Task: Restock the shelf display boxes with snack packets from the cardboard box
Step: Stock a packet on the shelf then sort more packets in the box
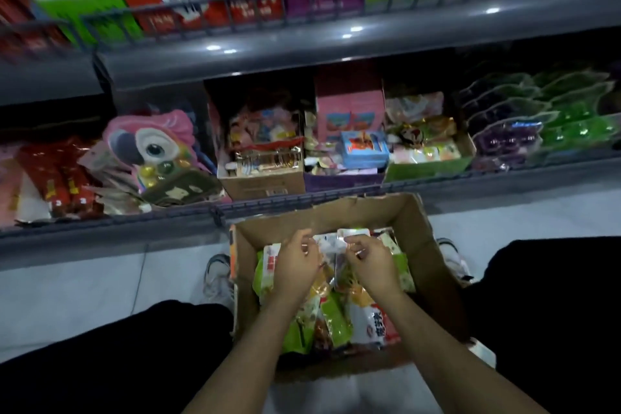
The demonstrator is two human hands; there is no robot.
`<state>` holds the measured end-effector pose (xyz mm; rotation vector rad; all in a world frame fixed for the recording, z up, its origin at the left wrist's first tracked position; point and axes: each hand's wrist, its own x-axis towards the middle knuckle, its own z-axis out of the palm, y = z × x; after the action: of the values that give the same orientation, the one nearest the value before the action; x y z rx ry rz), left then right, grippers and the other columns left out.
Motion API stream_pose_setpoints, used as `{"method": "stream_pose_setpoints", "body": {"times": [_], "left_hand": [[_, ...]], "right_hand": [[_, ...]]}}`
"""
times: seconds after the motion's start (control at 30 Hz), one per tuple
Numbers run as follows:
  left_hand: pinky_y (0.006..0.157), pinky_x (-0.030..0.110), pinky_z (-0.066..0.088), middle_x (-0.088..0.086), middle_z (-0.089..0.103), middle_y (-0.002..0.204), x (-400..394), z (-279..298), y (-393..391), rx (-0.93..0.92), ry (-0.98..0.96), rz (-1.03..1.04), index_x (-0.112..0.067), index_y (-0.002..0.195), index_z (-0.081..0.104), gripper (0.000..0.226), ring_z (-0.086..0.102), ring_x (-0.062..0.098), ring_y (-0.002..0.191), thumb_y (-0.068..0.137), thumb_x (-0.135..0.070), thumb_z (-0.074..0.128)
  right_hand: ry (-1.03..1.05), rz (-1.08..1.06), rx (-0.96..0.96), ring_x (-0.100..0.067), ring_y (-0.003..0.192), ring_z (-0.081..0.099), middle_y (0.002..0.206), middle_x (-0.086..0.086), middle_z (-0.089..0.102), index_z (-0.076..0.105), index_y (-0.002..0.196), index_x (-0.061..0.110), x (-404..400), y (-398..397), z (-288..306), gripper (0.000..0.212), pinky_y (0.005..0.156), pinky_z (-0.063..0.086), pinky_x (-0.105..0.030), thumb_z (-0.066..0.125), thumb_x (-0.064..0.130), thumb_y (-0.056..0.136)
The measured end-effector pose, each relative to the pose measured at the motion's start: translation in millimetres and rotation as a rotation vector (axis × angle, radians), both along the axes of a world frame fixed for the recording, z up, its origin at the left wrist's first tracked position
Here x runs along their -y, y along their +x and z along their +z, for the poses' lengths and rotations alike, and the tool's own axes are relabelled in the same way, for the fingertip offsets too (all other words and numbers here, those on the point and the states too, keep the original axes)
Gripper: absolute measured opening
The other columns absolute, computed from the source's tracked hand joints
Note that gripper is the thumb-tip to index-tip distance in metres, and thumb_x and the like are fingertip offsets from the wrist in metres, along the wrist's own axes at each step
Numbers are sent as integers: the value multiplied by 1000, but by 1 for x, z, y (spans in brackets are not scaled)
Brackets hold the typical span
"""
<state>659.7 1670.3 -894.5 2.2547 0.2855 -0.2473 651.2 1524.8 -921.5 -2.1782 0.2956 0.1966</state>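
**Restock in progress: packets not yet out of the box**

Head view: the cardboard box point(420, 239) at 6 o'clock holds many snack packets point(336, 319). The shelf display boxes point(265, 178) at 12 o'clock are part-filled, so most restocking remains. The left hand point(295, 265) and right hand point(369, 262), fingers curled, pinch the top edges of the upper packets inside the box.

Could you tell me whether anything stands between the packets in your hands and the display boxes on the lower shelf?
Only the low wire rail along the shelf's front edge, between the cardboard box and the display boxes. Both hands, left hand and right hand, would lift the packets over it.
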Motion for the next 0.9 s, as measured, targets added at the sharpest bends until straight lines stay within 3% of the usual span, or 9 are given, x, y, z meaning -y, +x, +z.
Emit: {"method": "stream_pose_setpoints", "body": {"times": [0.13,0.3,0.4,0.5,0.67,0.83,0.9], "left_hand": [[83,24,38,11,59,123,-3,-55,-2,-196,39,11,-10,125,55,32,55,25,112,96,-20,45],[98,31,37,12,54,131,-9,-103,-6,-292,140,-62,-7,128,54,38,48,27,120,96,-25,43],[105,29,29,12,39,145,-16,-116,-7,-313,185,-37,-8,136,45,44,34,27,134,98,-29,44],[105,31,31,6,24,154,-26,-129,-4,-378,286,-31,-14,144,35,48,25,26,139,98,-27,43],[98,31,36,9,48,139,-22,-139,7,-318,257,15,-14,138,46,43,41,29,128,95,-24,49],[78,26,38,14,64,114,-2,-145,7,-398,83,112,-5,116,57,29,57,29,105,91,-19,60],[82,26,40,11,62,117,2,-144,6,-435,4,216,-8,119,55,34,57,28,108,89,-20,64]], "right_hand": [[-2,8,-169,-19,87,63,104,-6,68,67,110,15,8,-7,-45,25,70,46,-25,63,26,87],[150,-32,-363,-24,112,58,119,-11,63,60,121,6,10,-13,-83,36,88,42,-24,64,19,87],[216,-7,-478,-22,122,50,134,-9,53,50,133,8,9,-13,-96,48,93,39,-25,61,24,90],[271,-10,-530,-21,125,46,139,-7,47,44,139,12,6,-10,-106,52,91,39,-24,59,27,91],[320,-14,-592,-21,128,43,142,-5,44,44,138,18,-4,-6,-115,53,103,39,-35,59,33,90],[367,-73,-597,-15,111,50,125,-1,54,47,136,18,-13,-2,-120,47,89,40,-25,57,29,92],[380,-128,-582,-14,103,52,116,-2,57,52,132,16,-15,-2,-122,43,87,43,-27,59,28,91]]}}
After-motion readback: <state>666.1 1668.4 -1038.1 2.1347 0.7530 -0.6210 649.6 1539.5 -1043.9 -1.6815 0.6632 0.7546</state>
